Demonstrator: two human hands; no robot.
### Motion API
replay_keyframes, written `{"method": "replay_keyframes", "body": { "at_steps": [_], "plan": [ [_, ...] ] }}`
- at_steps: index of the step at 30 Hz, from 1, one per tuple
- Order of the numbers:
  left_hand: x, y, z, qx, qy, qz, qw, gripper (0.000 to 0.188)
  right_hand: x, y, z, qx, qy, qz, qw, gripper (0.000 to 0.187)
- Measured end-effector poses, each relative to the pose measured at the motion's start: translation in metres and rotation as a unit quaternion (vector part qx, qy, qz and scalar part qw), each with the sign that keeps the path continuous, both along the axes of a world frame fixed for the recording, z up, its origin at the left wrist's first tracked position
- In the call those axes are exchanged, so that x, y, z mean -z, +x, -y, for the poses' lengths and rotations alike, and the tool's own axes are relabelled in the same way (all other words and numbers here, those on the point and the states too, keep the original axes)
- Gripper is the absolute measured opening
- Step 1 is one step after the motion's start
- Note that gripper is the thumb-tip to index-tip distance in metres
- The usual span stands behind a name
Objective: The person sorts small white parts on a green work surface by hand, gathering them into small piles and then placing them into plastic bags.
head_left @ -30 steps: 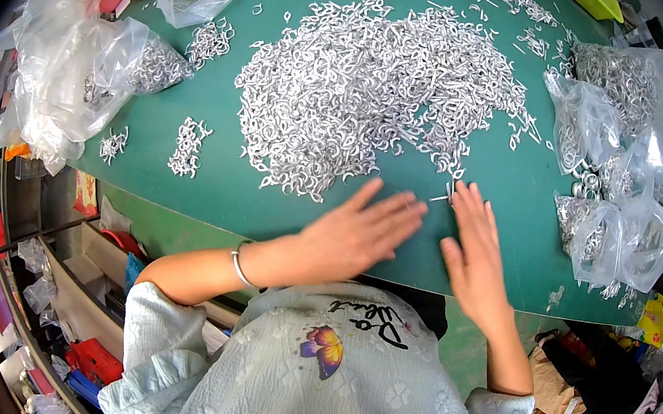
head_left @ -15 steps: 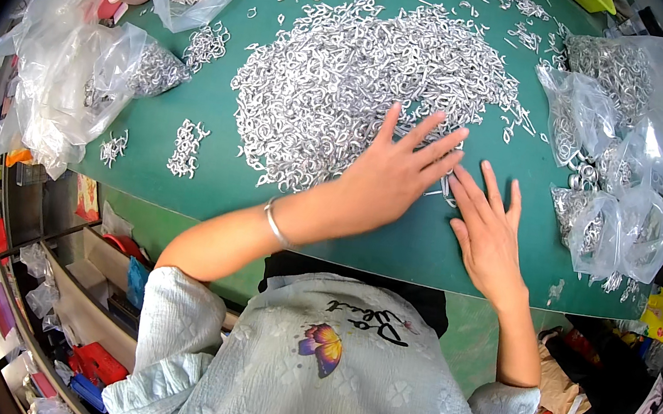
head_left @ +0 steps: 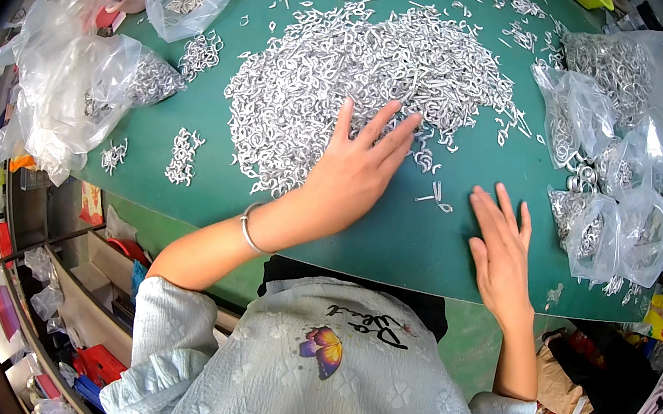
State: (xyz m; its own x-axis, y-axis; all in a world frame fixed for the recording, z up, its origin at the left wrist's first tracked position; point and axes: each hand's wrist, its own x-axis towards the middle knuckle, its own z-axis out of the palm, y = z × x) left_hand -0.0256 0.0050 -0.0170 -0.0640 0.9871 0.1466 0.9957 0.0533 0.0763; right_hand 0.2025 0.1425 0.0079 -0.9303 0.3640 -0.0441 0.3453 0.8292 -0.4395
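A wide heap of small silvery metal pieces [head_left: 315,79], many curved or ring-shaped and some straight, covers the middle of the green table [head_left: 326,244]. My left hand [head_left: 357,169], with a silver bangle at the wrist, lies over the heap's near right edge, fingers outstretched. Its palm hides some of the pieces. To the right, my right hand [head_left: 502,259] is at the table surface, fingers apart and nothing in them. Between the hands lie a few loose metal pieces [head_left: 436,196], one with a looped end, touching neither hand.
Two small piles, a larger one [head_left: 183,156] and a smaller one [head_left: 113,155], sit at left. Clear plastic bags of metal pieces stand at the left [head_left: 151,79] and right [head_left: 608,76]. Open drawers [head_left: 100,277] are below the table's left side.
My left hand has swept left, back onto the heap's edge. My right hand has drawn slightly right and nearer, so the hands are farther apart and the loose pieces between them show.
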Motion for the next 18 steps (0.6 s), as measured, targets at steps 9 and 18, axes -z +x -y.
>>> {"method": "replay_keyframes", "body": {
  "at_steps": [9,18],
  "plan": [
    [0.009,0.035,0.006,0.124,-0.008,0.092,0.988,0.053,-0.008,0.007,0.022,-0.024,-0.021,-0.02,0.999,0.067],
    [-0.001,0.027,0.018,0.057,0.013,0.115,0.992,0.056,0.0,0.004,-0.006,0.02,-0.052,-0.099,0.993,0.046]
  ]
}}
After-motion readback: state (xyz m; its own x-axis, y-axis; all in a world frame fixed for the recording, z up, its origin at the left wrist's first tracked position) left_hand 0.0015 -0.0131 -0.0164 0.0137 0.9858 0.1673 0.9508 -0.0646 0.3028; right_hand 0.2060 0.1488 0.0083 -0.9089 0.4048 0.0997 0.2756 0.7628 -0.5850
